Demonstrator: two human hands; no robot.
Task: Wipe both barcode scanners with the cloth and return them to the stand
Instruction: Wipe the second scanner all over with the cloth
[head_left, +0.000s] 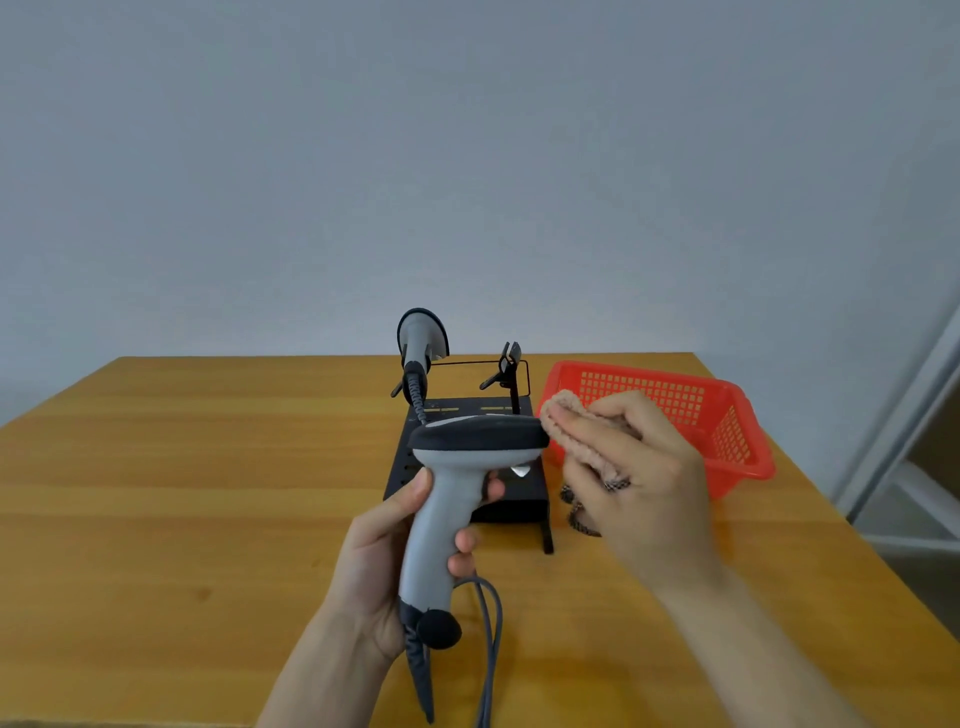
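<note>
Now, just in front of the stand, the left hand grips the held scanner by its handle, handle upright, head lying left-right. The second scanner sits in the stand's left cradle. The cloth, pinched in the right hand, touches the head's right end. No legible writing.

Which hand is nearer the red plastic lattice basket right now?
Right. The right hand, holding the fluffy pink cloth, overlaps the left end of the red basket; the left hand grips the grey handheld scanner, farther left.
</note>
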